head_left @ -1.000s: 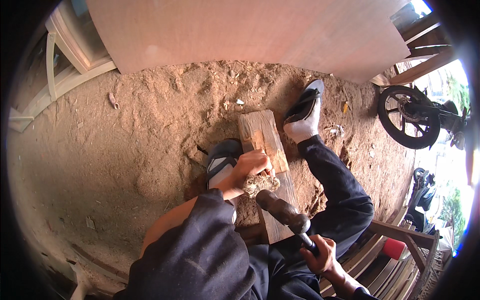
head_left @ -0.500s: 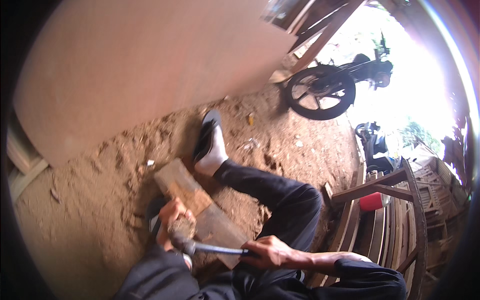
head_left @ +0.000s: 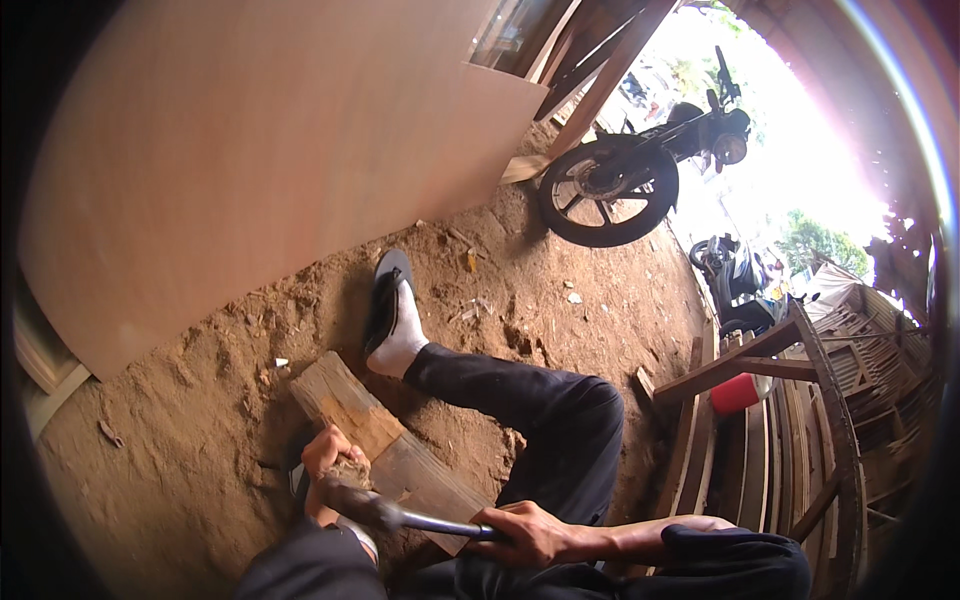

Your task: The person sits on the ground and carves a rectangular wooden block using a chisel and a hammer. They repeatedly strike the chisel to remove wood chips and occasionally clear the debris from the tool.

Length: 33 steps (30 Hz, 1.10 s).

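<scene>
Single head-worn fisheye view, steeply down, close over lap and dirt floor (head_left: pixel 200 470)
</scene>
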Tool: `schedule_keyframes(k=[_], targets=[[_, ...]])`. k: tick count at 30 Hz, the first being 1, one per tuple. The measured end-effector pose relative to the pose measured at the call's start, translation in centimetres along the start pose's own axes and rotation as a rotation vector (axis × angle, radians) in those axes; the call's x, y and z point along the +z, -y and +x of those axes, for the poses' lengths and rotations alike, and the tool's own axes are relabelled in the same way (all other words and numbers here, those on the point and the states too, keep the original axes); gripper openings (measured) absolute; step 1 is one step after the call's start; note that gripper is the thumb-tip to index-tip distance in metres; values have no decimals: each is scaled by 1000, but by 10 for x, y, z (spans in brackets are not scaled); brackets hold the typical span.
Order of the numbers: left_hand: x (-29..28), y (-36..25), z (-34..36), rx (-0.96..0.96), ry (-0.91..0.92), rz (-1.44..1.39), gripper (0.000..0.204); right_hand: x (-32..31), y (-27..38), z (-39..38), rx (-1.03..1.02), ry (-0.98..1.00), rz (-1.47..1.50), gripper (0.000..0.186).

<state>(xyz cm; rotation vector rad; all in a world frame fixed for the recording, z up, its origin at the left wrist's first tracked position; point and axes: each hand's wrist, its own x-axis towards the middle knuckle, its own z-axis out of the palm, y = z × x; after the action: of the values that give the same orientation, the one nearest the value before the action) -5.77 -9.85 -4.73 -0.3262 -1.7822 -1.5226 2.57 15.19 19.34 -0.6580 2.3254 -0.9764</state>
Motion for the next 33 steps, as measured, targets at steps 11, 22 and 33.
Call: schedule_keyframes(k=[11, 22, 33], targets=[[-17, -28, 19, -151, 237, -130, 14, -4, 6, 6, -218, -16, -217, 24], [-18, -23, 14, -98, 174, -160, 26, -4, -4, 3, -103, -56, -127, 22], [-21, -24, 6, -273, 229, -283, 29, 0, -6, -6, -24, -59, -70, 28]])
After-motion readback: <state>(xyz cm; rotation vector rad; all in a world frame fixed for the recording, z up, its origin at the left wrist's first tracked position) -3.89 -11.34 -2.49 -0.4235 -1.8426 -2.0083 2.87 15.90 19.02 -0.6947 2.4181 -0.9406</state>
